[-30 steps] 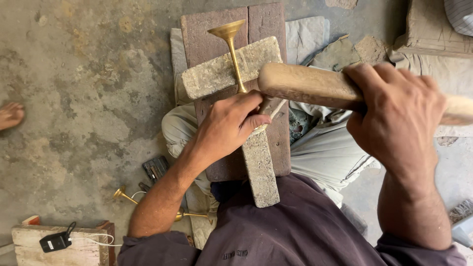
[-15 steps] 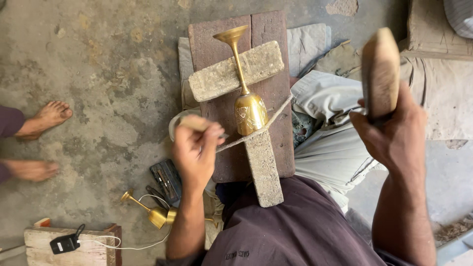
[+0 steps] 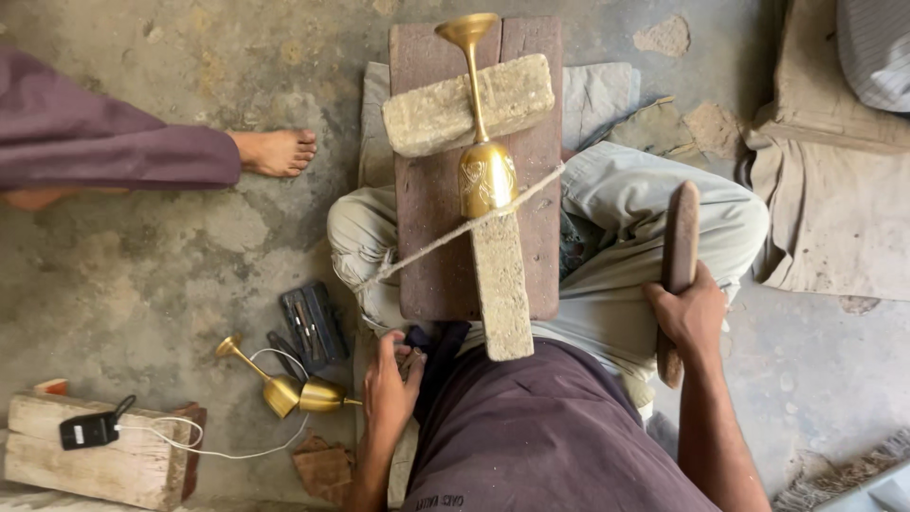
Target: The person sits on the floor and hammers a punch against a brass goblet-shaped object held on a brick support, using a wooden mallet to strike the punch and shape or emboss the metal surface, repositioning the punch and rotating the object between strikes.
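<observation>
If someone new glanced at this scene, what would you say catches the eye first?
The brass goblet lying on the wooden board across the person's lap, tied down by a cord between two stone blocks. Next, the wooden mallet gripped in the right hand.

Seated with knees spread, lap under the view. Left hand low beside the left thigh, forearm running up from the bottom edge, wrist bent slightly inward, fingers curled and pinched together at the hip. Right hand out on the right knee, arm nearly straight from the lower right, wrist level, fingers wrapped shut around a wooden handle, thumb lying along its near side. Hands well apart, one on each side of the torso, both bare to the elbow.
</observation>
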A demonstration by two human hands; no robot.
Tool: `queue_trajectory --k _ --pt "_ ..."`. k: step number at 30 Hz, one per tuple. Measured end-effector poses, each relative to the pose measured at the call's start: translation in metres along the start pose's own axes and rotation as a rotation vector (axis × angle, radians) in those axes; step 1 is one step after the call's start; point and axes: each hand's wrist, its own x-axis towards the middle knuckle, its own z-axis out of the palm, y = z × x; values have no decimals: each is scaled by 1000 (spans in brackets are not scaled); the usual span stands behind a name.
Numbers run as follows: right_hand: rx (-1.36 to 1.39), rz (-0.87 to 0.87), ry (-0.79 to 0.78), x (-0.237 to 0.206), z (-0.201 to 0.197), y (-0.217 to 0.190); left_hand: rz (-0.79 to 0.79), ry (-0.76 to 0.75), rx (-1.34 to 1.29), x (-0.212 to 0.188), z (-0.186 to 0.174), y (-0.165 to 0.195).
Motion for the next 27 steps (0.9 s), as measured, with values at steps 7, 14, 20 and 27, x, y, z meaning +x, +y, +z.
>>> queue_trajectory --k 7,14,20,27 --pt "27 -56 21 -33 -8 -7 36 14 116 -26 -15 -7" --pt "45 -90 19 -54 -16 -12 122 116 34 -46 -49 3" --pt "30 -137 34 -66 -14 -16 503 -148 -949 -76 -75 46" --pt "57 -131 17 -70 -8 -12 1047 -999 -1400 -68 -102 94"
